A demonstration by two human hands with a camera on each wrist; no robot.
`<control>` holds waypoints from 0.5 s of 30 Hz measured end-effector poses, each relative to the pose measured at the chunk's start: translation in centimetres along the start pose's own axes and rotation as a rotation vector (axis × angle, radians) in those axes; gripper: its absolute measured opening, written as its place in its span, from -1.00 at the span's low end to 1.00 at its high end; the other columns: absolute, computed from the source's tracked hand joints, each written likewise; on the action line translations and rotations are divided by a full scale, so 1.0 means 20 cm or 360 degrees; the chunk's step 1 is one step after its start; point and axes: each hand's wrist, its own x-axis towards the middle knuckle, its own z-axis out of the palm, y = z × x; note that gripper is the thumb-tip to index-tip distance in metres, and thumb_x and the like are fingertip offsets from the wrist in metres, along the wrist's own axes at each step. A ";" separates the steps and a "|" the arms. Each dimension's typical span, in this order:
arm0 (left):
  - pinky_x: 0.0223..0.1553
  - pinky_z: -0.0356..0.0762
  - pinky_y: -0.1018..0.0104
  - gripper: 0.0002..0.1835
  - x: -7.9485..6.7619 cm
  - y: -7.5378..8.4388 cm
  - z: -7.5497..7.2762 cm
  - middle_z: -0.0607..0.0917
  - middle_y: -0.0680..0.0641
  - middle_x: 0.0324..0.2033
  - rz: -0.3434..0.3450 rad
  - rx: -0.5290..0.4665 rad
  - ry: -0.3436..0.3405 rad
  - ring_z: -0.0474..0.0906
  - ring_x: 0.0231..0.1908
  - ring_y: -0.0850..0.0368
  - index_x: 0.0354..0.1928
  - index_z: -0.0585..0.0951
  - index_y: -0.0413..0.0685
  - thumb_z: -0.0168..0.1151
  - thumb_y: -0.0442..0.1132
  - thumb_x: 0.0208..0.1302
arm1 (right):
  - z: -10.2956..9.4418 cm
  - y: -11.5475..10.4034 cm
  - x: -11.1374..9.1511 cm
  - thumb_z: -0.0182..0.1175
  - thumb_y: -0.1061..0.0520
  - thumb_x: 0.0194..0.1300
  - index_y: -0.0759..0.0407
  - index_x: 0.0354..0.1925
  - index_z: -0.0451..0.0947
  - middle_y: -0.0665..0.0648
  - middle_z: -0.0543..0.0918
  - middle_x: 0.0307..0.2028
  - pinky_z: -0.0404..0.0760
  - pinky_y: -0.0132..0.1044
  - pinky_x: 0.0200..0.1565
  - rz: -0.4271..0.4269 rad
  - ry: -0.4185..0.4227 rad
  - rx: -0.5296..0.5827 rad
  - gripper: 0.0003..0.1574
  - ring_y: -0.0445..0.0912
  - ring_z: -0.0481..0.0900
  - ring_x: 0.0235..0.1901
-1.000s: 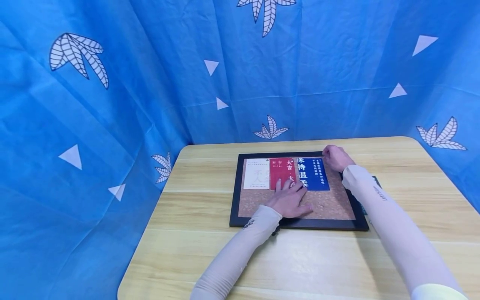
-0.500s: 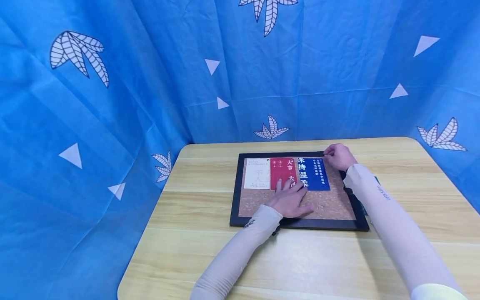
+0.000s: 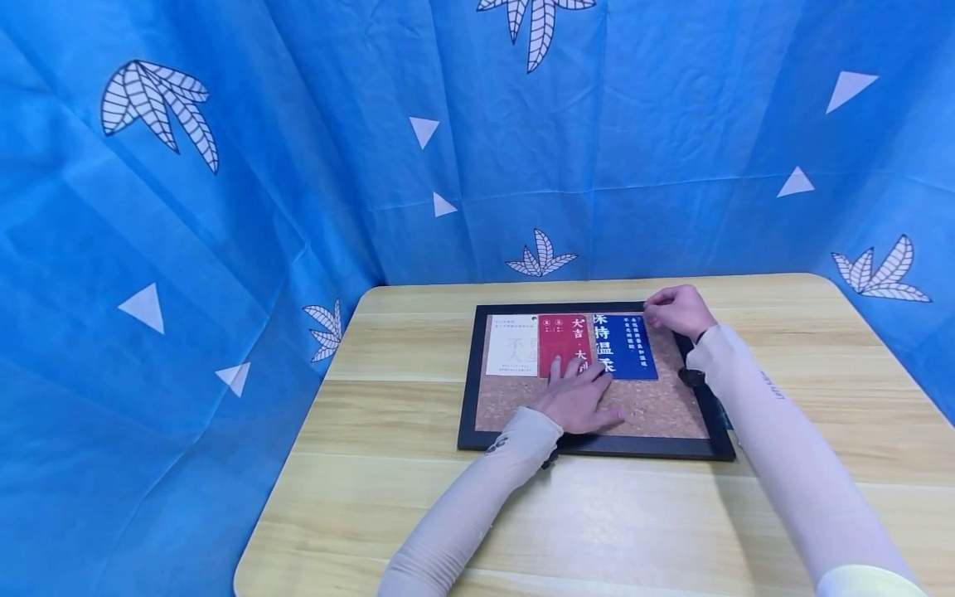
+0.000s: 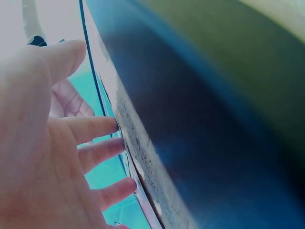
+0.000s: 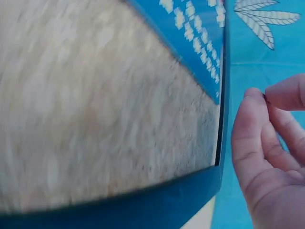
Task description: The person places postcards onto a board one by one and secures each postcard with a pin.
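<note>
A cork board (image 3: pixel 515 408) in a black frame lies flat on the table. Along its upper part are a white card (image 3: pixel 511 352), a red card (image 3: pixel 561 333) and a blue card (image 3: pixel 630 352), all bearing printed characters. My left hand (image 3: pixel 573 402) rests with spread fingers across the lower edges of the red and blue cards. At the board's upper right corner, beside the blue card, is my right hand (image 3: pixel 681 311). Its thumb and forefinger pinch a tiny dark thing (image 5: pixel 265 97), mostly hidden by the fingertips. A small dark dot sits at the white card's top edge.
The light wooden table (image 3: pixel 358 497) extends around the board. A dark green thing (image 3: pixel 725 416) shows at the frame's right side, mostly hidden by the right forearm. A blue curtain (image 3: pixel 313 166) hangs behind and to the left.
My right hand has shifted slightly right at the board's upper right corner. The left hand and the cards have stayed in place.
</note>
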 end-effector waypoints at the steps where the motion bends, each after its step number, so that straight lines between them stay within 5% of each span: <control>1: 0.58 -0.05 -0.30 -0.22 0.00 0.00 0.00 0.31 0.12 0.56 0.0002 -0.0002 -0.0001 0.09 0.59 -0.10 0.54 0.35 0.28 -0.15 0.48 0.43 | 0.00 0.01 0.00 0.23 0.23 0.39 0.58 0.06 0.59 0.27 0.80 -0.30 0.72 -0.34 -0.31 0.0012 -0.0011 0.0058 -0.58 -0.24 0.69 -0.45; 6: 0.58 -0.04 -0.31 -0.22 0.00 0.00 0.01 0.30 0.11 0.57 0.0003 -0.0011 -0.0010 0.09 0.59 -0.10 0.54 0.34 0.27 -0.15 0.47 0.44 | 0.01 0.02 0.01 0.13 0.26 0.48 0.68 0.13 0.46 0.05 0.80 -0.41 0.76 -0.36 -0.25 0.0088 -0.0079 0.0318 -0.54 -0.31 0.72 -0.43; 15: 0.56 -0.02 -0.31 -0.22 0.00 0.00 0.01 0.31 0.12 0.56 0.0012 0.0019 0.0012 0.11 0.58 -0.09 0.54 0.35 0.28 -0.15 0.48 0.43 | 0.00 0.02 0.01 0.01 0.31 0.48 0.69 0.27 0.37 -0.06 0.75 -0.42 0.73 -0.43 -0.26 0.0165 -0.0131 0.0437 -0.46 -0.32 0.68 -0.39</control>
